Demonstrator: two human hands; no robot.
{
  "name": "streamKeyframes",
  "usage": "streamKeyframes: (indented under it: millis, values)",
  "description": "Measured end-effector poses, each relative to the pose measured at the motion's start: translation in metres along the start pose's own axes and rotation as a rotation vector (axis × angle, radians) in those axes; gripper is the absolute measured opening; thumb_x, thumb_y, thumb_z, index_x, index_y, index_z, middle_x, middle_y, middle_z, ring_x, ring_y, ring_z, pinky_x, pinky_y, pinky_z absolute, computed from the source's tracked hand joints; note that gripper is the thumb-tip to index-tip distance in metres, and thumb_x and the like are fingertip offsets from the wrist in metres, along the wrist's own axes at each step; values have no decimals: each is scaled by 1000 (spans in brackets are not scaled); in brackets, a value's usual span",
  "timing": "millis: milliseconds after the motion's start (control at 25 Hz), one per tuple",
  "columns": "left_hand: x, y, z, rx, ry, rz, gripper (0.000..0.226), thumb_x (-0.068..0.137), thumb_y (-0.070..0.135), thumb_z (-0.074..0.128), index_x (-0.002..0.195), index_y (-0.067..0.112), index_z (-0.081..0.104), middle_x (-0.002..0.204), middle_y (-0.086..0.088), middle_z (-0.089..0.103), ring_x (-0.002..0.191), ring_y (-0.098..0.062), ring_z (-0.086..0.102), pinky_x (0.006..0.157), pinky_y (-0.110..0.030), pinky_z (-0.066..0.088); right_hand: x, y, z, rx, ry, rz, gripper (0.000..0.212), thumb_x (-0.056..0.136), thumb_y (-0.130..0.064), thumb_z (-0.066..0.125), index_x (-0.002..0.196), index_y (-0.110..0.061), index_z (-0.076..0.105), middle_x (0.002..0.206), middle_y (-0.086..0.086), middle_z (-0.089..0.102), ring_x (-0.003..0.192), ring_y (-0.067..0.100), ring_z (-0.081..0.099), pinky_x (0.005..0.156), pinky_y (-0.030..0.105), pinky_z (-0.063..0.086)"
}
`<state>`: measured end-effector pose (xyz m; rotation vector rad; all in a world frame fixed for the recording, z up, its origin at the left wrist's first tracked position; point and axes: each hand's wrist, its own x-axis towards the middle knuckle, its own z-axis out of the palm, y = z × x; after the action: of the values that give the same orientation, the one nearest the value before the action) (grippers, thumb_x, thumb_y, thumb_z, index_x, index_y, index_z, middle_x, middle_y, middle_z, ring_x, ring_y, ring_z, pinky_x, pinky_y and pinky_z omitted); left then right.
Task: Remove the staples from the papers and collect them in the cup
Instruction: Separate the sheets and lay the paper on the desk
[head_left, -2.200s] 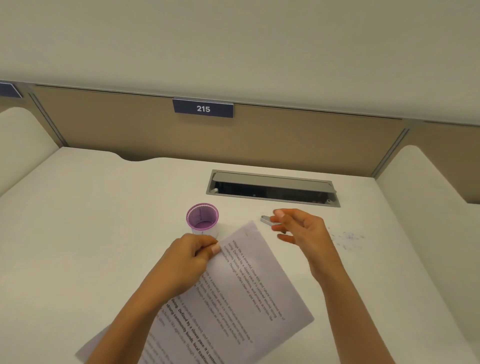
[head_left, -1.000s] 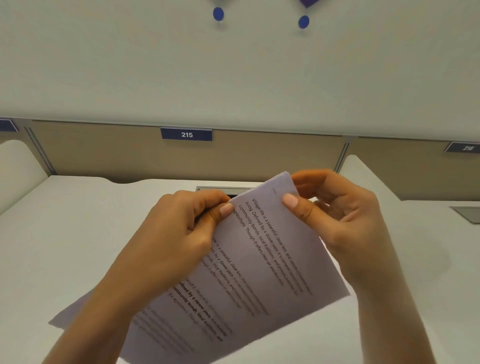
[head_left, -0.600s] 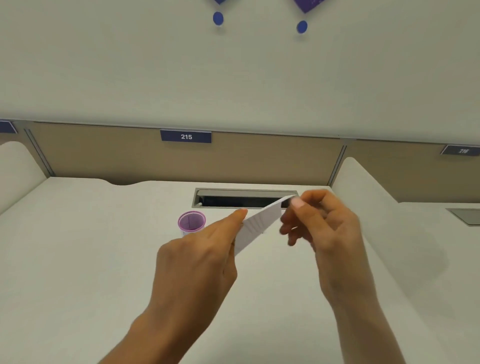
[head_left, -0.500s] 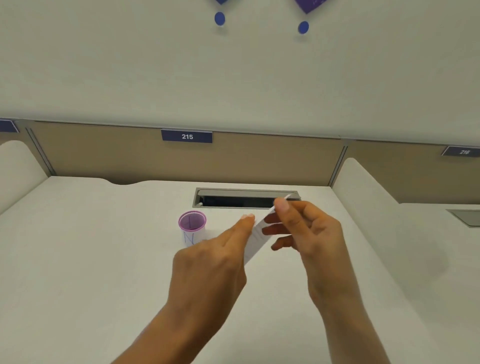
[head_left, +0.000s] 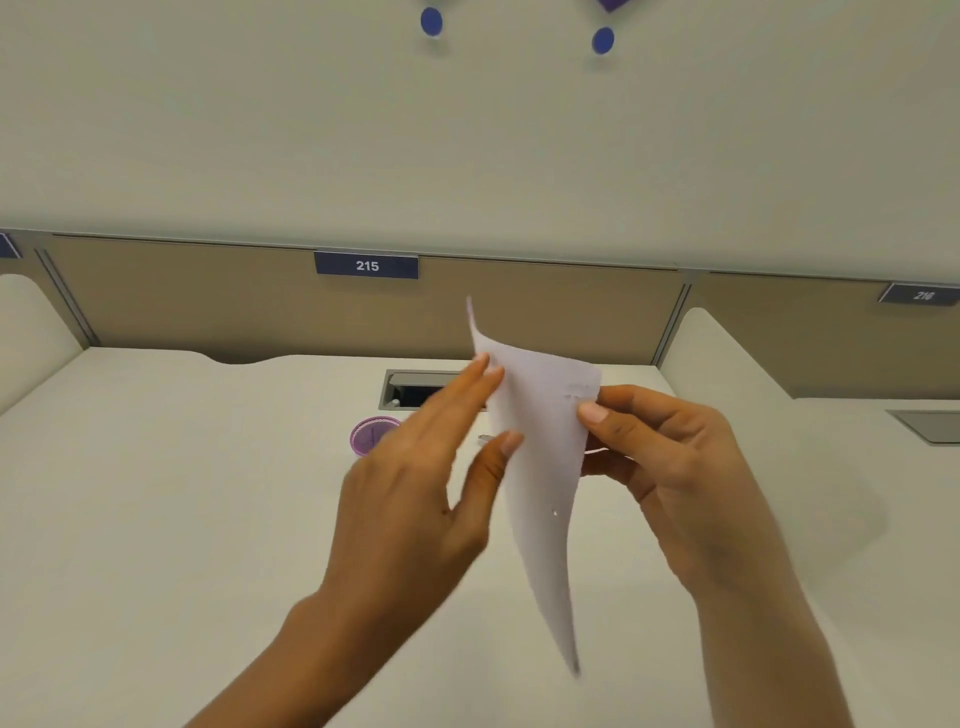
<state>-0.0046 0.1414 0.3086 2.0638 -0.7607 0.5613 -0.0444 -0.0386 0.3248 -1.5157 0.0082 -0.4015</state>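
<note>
The papers (head_left: 540, 467) are held up off the tabletop (head_left: 156, 493), turned nearly edge-on, probably so that the stapled corner can be inspected. That corner is pinched between thumb and fingers of the right hand (head_left: 670, 467). Faint marks are seen there, but no staple can be made out. The left hand (head_left: 410, 499) is spread, its straight fingers laid against the sheets, seemingly to steady them. The cup (head_left: 369, 439) is set on the tabletop behind it, within reach. A cable hatch (head_left: 410, 387) is sunk in the pale tabletop, which is bounded by a tan partition (head_left: 208, 301) numbered 215.
</note>
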Motion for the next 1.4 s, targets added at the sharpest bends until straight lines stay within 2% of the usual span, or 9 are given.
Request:
streamKeyframes:
  millis: [160, 360, 480, 680, 840, 960, 1160, 1280, 1400]
  values:
    - [28, 0, -14, -25, 65, 127, 48, 92, 30, 53, 138, 17, 48, 144, 4, 48, 135, -11, 41, 109, -29, 38, 2, -11, -8, 36, -118, -8, 20, 85, -16, 60, 92, -11, 77, 85, 5, 75, 73, 20, 68, 64, 26, 55]
    - [40, -1, -22, -333, -115, -17, 11, 89, 25, 63, 94, 25, 73, 88, 14, 73, 89, -7, 66, 76, -8, 45, -1, -11, -5, 94, -162, 34, 19, 85, -17, 59, 86, -11, 78, 80, 2, 75, 73, 16, 68, 63, 23, 54]
    - [37, -5, -16, -426, -179, -128, 10, 87, 29, 65, 84, 25, 73, 83, 10, 73, 86, -12, 67, 75, -18, 52, -1, -7, -3, 111, -168, 87, 20, 84, -19, 60, 86, -11, 77, 80, 3, 75, 73, 16, 70, 63, 21, 54]
    - [33, -12, -9, -412, -166, -160, 10, 88, 25, 63, 86, 27, 72, 83, 12, 72, 86, -9, 65, 74, -11, 48, 0, -1, 0, 113, -177, 139, 21, 83, -22, 59, 84, -14, 78, 79, 2, 75, 73, 15, 70, 64, 22, 54]
    - [26, -16, -1, -64, 25, -57, 16, 85, 35, 65, 100, 28, 67, 98, 19, 62, 93, -5, 56, 80, -11, 43, 1, 7, 6, -59, -47, 82, 17, 89, -23, 65, 90, -11, 76, 83, 5, 76, 75, 20, 71, 67, 29, 55]
    - [14, -22, 6, 67, 89, -105, 28, 81, 43, 62, 103, 27, 65, 99, 14, 59, 88, -7, 52, 74, -11, 38, 1, 16, 17, -128, 47, 43, 16, 90, -19, 62, 92, -11, 75, 83, 2, 76, 73, 17, 72, 60, 24, 55]
    - [-9, -31, 15, -141, -123, -315, 47, 77, 66, 52, 116, 41, 60, 109, 24, 64, 91, -1, 64, 77, -18, 54, 5, 37, 39, -142, 89, 20, 13, 85, -28, 62, 91, -25, 73, 84, -9, 76, 80, 13, 73, 60, 22, 59]
    - [-18, -33, 18, -223, -230, -372, 48, 70, 68, 53, 117, 58, 47, 112, 37, 56, 96, 9, 61, 76, -9, 51, 8, 52, 53, -171, 69, 55, 12, 88, -30, 63, 93, -30, 73, 86, -14, 75, 85, 10, 72, 73, 29, 62]
    - [-23, -42, 18, -261, -185, -445, 51, 77, 52, 49, 128, 44, 49, 115, 19, 65, 95, -8, 67, 79, -24, 59, 12, 63, 65, -177, 1, 30, 7, 84, -37, 64, 86, -42, 69, 87, -24, 73, 87, 4, 71, 71, 19, 58]
